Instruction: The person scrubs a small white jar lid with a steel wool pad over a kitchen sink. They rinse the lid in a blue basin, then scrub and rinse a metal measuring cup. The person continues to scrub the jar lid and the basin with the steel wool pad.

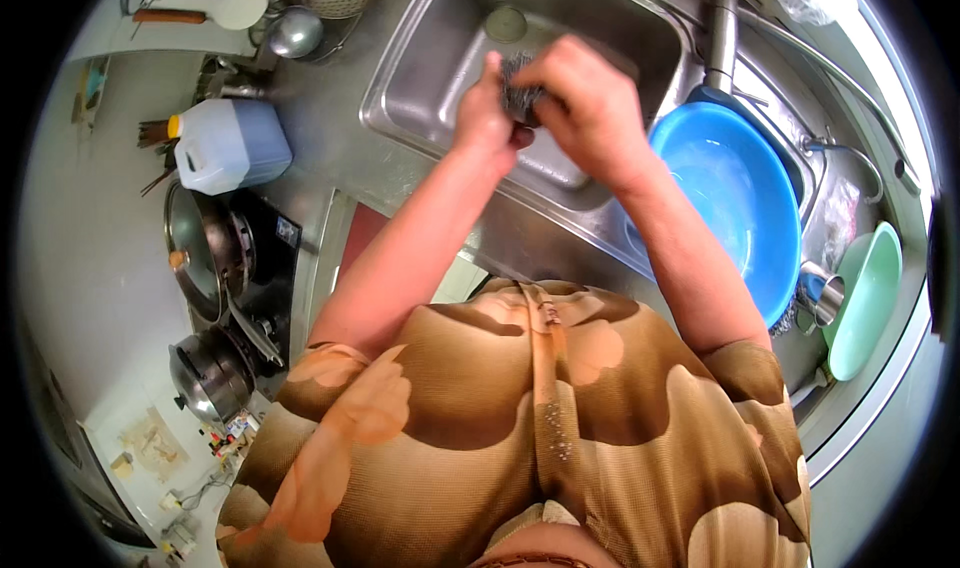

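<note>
Over a stainless steel sink basin [420, 80], my two hands meet around a grey steel wool scourer [517, 88]. My left hand [480, 122] cups it from the left, thumb pointing up. From the right, my right hand [589, 107] grips the scourer with bent fingers, and it looks slightly blurred. The scourer's lower edge is partly hidden behind my fingers. Below and behind the hands, a round drain strainer [506, 24] lies in the far part of the basin.
A blue plastic basin [772, 193] sits right of the sink under the faucet [722, 35]. Beyond it are a metal cup [821, 294] and a green tub [866, 305]. On the left stand a plastic jug [232, 144], a lidded wok [202, 253] and a steel pot [214, 377].
</note>
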A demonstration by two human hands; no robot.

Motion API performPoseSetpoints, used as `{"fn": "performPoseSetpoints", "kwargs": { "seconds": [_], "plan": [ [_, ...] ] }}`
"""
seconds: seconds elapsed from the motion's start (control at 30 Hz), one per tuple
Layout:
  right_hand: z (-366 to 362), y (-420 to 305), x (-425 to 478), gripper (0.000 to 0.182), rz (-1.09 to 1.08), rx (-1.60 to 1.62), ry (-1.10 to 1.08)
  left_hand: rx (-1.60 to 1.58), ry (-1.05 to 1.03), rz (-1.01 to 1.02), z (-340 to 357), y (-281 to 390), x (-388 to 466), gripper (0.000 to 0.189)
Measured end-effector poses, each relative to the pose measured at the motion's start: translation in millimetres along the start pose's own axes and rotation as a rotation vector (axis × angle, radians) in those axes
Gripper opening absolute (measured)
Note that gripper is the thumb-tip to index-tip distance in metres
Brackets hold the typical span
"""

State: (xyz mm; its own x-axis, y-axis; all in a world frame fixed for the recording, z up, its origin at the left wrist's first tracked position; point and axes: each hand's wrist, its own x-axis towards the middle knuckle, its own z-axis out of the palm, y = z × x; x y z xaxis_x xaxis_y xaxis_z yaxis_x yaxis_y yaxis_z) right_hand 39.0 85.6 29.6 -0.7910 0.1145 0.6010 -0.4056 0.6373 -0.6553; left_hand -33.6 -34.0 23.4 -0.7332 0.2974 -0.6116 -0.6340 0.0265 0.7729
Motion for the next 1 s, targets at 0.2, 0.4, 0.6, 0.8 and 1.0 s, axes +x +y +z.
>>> {"fn": "performPoseSetpoints", "kwargs": {
  "seconds": [0.2,0.4,0.6,0.8,1.0],
  "plan": [
    [-15,43,-43,0.021,0.399,-0.045,0.06,-0.004,0.028,-0.149,-9,0,-8,0.045],
    [-1,24,-17,0.02,0.394,0.159,0.102,-0.181,-0.251,-0.186,-9,3,2,0.035],
    [-1,37,-36,0.021,0.65,0.261,0.15,-0.14,-0.395,-0.008,-9,-1,0,0.033],
    [-5,30,-28,0.019,0.658,0.403,0.217,-0.204,-0.399,0.023,-8,-6,-3,0.028],
    [-8,27,-27,0.019,0.638,0.413,0.228,-0.154,-0.455,0.026,-12,-7,-3,0.035]
  ]
}}
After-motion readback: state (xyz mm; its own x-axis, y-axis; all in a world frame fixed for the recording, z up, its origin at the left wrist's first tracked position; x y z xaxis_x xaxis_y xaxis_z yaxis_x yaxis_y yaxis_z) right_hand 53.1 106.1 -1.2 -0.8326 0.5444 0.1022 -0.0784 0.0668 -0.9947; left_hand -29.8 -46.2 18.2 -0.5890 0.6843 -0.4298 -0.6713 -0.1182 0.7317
